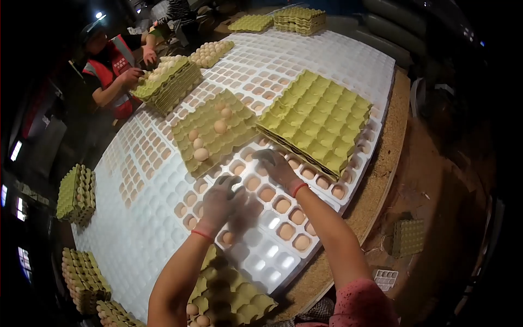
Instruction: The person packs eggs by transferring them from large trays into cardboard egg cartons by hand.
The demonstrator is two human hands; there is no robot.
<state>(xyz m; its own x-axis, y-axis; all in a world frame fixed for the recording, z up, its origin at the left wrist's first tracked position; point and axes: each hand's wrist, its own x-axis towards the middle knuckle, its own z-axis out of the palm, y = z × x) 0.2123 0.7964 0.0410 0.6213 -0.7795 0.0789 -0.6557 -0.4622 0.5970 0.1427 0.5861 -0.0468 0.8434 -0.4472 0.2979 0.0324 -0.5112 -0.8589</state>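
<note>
Both hands wear thin pale gloves with red bands at the wrists. My left hand is over the white compartment trays, its fingers curled towards the eggs below; whether it holds one is hidden. My right hand is further forward, above filled compartments, fingers bent down, and what lies under them cannot be made out. Beyond the hands a green egg tray carries several loose eggs. Just right of it stands a stack of empty green trays. Another green tray with a few eggs lies near my body.
At the upper left a person in a red vest handles eggs on a tray stack. More tray stacks line the left edge and the far end. The table's wooden edge runs along the right.
</note>
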